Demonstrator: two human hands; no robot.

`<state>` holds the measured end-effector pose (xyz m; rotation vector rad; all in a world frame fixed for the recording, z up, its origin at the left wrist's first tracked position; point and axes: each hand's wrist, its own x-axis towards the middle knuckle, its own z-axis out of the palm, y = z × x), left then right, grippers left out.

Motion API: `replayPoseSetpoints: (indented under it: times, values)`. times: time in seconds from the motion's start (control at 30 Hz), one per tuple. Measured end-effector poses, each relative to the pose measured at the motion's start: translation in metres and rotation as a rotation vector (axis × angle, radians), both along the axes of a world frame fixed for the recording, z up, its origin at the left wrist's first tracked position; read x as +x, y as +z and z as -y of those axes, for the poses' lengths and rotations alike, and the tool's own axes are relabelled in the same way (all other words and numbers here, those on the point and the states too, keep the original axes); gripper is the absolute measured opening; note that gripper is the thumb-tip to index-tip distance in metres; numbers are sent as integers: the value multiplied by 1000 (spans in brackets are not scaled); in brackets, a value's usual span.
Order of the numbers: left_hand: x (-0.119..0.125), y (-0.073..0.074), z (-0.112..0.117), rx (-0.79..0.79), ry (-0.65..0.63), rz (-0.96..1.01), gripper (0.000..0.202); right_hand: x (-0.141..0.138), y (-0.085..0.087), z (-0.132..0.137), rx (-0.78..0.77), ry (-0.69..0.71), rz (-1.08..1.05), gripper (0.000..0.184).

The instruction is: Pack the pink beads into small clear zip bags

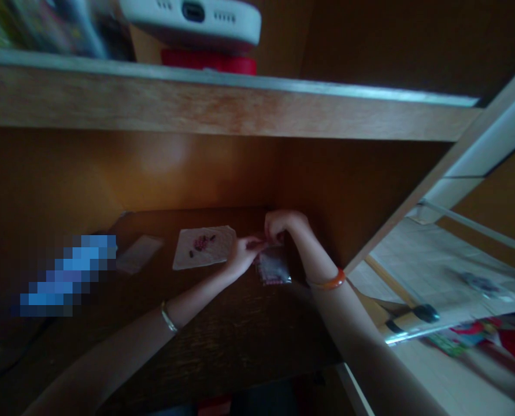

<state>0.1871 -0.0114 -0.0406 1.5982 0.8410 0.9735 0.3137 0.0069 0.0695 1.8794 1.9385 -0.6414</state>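
Observation:
My left hand (241, 255) and my right hand (282, 224) meet over the back of a dark wooden desk (222, 335). Both have their fingers pinched together at the top edge of a small clear plastic bag (273, 270) that lies on the desk below them. Just left of my left hand lies a white paper sheet (203, 247) with a few small dark red bits on it. A thin bracelet circles my left wrist and an orange bangle (328, 282) my right.
A wooden shelf (222, 107) runs overhead, carrying a white device (196, 20) and a red object. A small pale packet (139, 253) lies left of the paper. A blurred blue patch (69, 276) sits at the far left. Tiled floor shows at right.

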Motion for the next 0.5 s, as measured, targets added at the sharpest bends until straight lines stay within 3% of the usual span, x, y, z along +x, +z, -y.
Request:
replayPoseSetpoints:
  times: [0.33, 0.5]
  values:
    - [-4, -1, -8, 186, 20, -127, 3, -8, 0, 4, 99, -31, 28, 27]
    - [-28, 9, -16, 286, 114, -244, 11, -19, 7, 10, 208, -24, 36, 28]
